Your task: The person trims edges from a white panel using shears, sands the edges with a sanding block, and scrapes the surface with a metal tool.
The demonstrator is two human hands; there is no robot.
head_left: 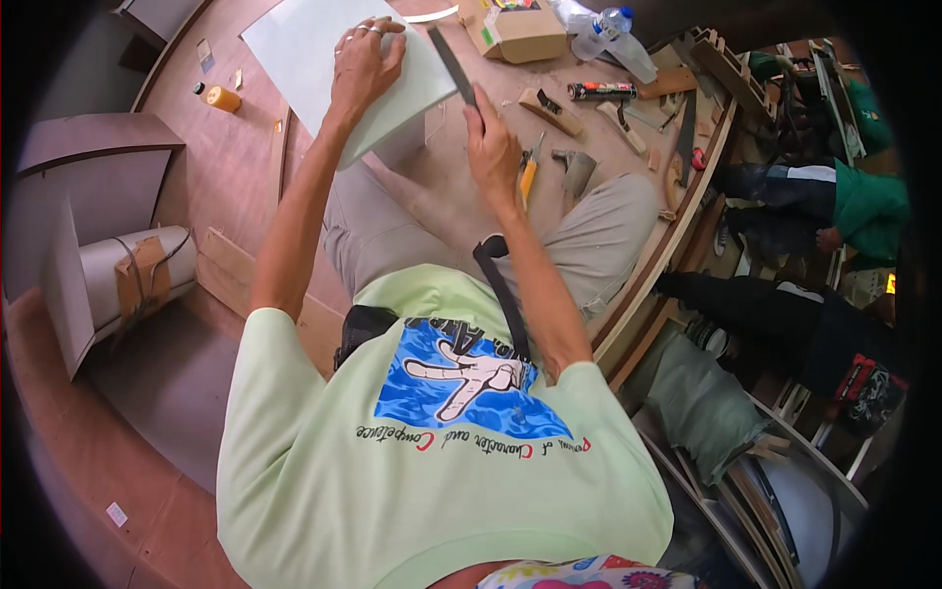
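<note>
A white flat panel (294,44) lies tilted in front of my crossed legs, over a pale box-like piece partly hidden beneath it. My left hand (367,67) rests on the panel's face with its fingers loosely bent, gripping nothing. In my right hand (493,155) is a long, flat, dark file (450,64), pointing up and to the left beside the panel's right edge. Close to that hand lie a yellow-handled screwdriver (530,177) and a grey tool head, perhaps a hammer (577,169). A wooden hand plane (551,111) sits just beyond.
A cardboard box (515,34), a plastic bottle (613,25) and a dark spray can (601,91) stand or lie at the far right. An orange bottle (218,96) lies left. A wrapped roll (147,275) is nearer left. Other people (868,211) are at the right.
</note>
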